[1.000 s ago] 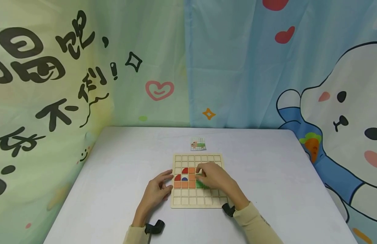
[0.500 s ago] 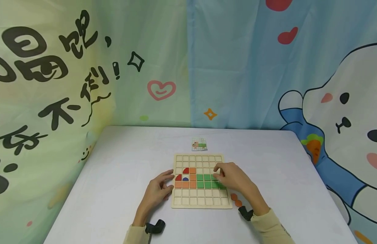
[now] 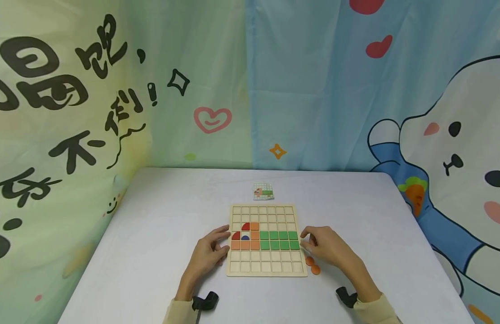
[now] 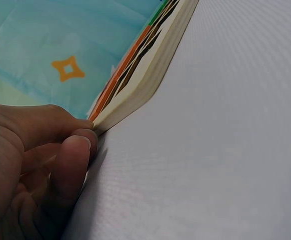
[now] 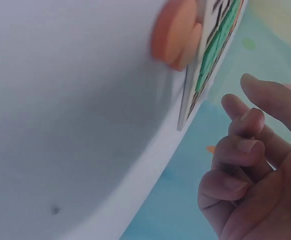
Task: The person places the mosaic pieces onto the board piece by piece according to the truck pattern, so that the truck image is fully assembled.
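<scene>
A pale wooden grid board (image 3: pixel 266 268) lies on the white table. Orange square tiles (image 3: pixel 245 245), two red quarter-round tiles (image 3: pixel 245 226) and a tile with a blue half-round (image 3: pixel 245 237) fill cells at its left. Two rows of green tiles (image 3: pixel 279 240) reach its right side. My left hand (image 3: pixel 207 252) touches the board's left edge with relaxed fingertips; the left wrist view shows a finger against the board's rim (image 4: pixel 130 102). Just off the right edge hovers my right hand (image 3: pixel 328 246), fingers loosely bent and nothing between them. Two orange round pieces (image 3: pixel 315 269) lie beside the board.
Behind the board is a small picture card (image 3: pixel 263 191) with a gridded coloured pattern. A printed curtain (image 3: pixel 306 90) hangs past the table's far edge. Black straps with mounts (image 3: pixel 206 301) sit at both wrists.
My right hand has moved rightward from over the green tiles to beyond the board's right edge, uncovering both green rows and the orange round pieces. The left hand has stayed in place.
</scene>
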Available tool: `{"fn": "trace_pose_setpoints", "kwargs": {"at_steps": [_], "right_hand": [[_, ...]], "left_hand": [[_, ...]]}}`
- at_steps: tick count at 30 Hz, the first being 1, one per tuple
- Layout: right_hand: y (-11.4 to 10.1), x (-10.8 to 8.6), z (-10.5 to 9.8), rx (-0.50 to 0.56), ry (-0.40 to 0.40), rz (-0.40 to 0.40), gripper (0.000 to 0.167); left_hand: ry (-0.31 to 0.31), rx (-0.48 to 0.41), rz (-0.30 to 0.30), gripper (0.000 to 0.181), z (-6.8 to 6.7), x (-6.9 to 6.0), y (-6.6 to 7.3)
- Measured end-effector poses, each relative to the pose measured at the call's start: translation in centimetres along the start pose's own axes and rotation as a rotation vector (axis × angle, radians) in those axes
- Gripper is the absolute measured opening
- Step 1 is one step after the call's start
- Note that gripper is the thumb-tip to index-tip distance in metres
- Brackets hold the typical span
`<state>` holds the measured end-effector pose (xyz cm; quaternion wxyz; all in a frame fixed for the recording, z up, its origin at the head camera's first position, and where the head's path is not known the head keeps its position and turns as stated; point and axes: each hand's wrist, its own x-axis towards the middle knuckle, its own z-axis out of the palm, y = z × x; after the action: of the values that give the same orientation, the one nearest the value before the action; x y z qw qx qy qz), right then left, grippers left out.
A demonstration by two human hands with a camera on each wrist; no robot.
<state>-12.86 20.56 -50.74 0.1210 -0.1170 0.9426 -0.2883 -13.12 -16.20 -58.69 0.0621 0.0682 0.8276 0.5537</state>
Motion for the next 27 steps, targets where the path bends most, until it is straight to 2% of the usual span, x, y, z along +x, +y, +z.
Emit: {"fn": "trace_pose_setpoints", "kwargs": {"at_steps": [6,15,21,27], "right_hand": [[0.5,-0.9,0.3,-0.010,-0.036,0.046,0.020],[1.2,-2.2,0.9,-0.018,-0.061,0.015,0.020],[1.4,-2.8,1.3,-0.036,-0.076,0.008,0.014],[1.4,-2.9,1.6,-0.068,-0.070,0.055,0.014]], "left_hand": [[-0.006,0.019,-0.022,0.043,0.0,-0.1,0.1],[-0.009,0.009,-0.007,0.043,0.0,0.0,0.1],[-0.006,0.014,-0.002,0.043,0.0,0.0,0.0],[0.002,0.021,0.000,0.042,0.0,-0.1,0.0]]}}
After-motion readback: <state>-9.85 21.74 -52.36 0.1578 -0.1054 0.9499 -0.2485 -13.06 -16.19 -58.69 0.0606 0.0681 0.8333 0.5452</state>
